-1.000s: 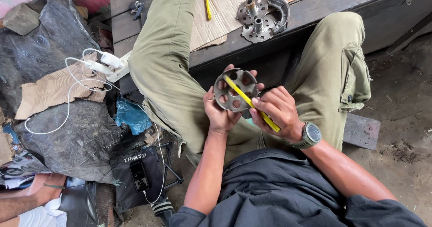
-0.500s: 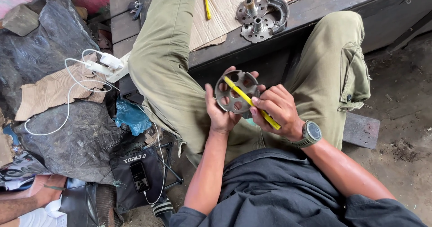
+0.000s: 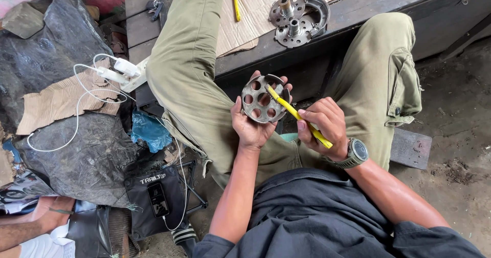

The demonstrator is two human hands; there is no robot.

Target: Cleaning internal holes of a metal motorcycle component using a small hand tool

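Hands come first: the left hand [image 3: 249, 127] holds a round metal disc [image 3: 262, 99] with holes, above the lap. Right hand [image 3: 322, 125] grips a yellow tool [image 3: 294, 113] touching the disc. Beyond the disc, more metal parts [image 3: 294, 17] lie on cardboard [image 3: 245, 12].

Perforated disc [image 3: 262, 100] in left hand [image 3: 249, 126]: dull grey metal, scuffed. Tool handle [image 3: 299, 116] in right hand [image 3: 323, 126]: glossy yellow plastic. Beyond hands: matt brown cardboard [image 3: 258, 12] on rough dark wooden tabletop [image 3: 368, 12].

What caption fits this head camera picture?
Left hand cradles a round holed metal disc while the right hand works a yellow-handled tool against it.
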